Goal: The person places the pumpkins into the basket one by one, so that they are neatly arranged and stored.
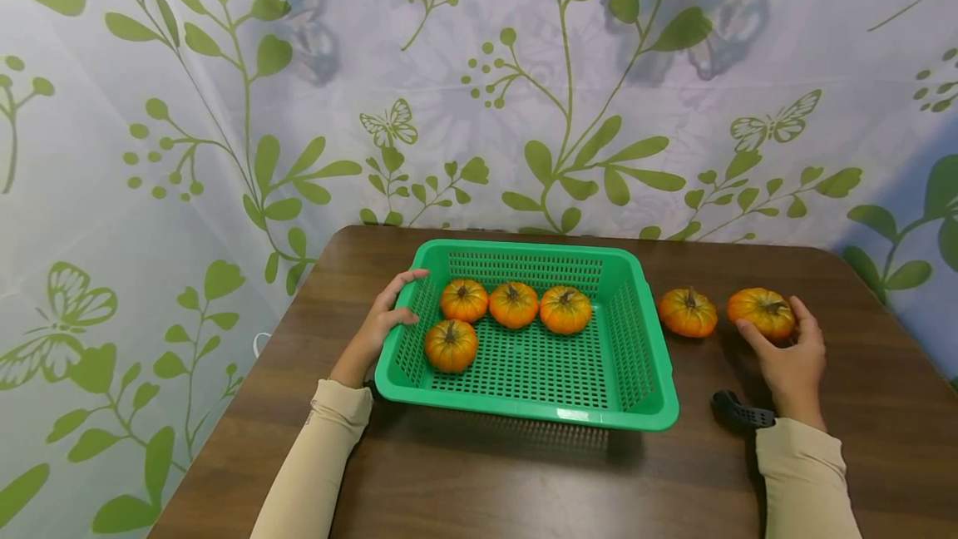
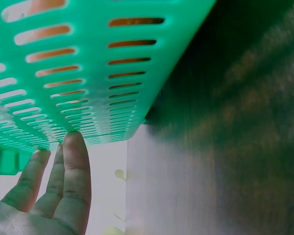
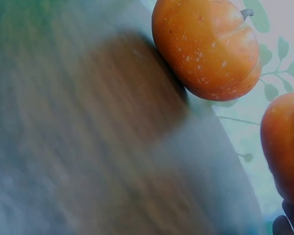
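Note:
A green plastic basket (image 1: 524,417) with slotted walls stands in the middle of the table. Inside, toward its left and back, are several small orange pumpkins (image 1: 513,305). My left hand (image 1: 377,327) grips the basket's left rim, thumb over the edge; the left wrist view shows other fingers (image 2: 76,171) against the outer wall. Right of the basket, my right hand (image 1: 795,360) holds a pumpkin (image 1: 759,313) between thumb and fingers; the right wrist view shows only part of this pumpkin (image 3: 283,147). Another pumpkin (image 1: 688,312) sits between that hand and the basket.
The brown wooden table (image 1: 479,489) ends at a hanging cloth (image 1: 464,148) printed with leaves and butterflies. A black device (image 1: 741,412) is beside my right wrist, over the table.

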Motion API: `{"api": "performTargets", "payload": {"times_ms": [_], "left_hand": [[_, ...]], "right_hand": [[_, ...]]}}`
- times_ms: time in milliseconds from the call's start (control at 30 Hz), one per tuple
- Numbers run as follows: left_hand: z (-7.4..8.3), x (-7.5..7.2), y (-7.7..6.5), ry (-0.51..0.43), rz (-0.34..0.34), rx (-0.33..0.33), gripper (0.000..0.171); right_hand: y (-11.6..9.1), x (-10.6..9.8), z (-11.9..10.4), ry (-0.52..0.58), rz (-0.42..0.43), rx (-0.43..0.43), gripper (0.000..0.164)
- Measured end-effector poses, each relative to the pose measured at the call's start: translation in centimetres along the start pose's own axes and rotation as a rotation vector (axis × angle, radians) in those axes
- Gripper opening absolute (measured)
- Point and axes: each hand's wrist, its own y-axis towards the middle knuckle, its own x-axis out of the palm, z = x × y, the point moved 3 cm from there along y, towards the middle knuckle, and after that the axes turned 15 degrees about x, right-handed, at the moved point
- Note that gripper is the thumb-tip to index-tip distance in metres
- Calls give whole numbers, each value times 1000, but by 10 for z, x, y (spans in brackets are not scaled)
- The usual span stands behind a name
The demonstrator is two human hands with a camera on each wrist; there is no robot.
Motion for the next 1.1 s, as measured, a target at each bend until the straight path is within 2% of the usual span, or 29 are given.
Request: {"api": "performTargets", "payload": {"times_ms": [500, 933, 1100], "left_hand": [[0, 1, 0, 4, 3, -4, 78], [0, 0, 0, 0, 7, -5, 77], [-1, -1, 1, 5, 4, 0, 77]], "right_hand": [[-7, -4, -23, 60, 11, -45, 83], [-15, -6, -48, 40, -32, -100, 82], [-20, -6, -56, -2, -67, -124, 82]]}}
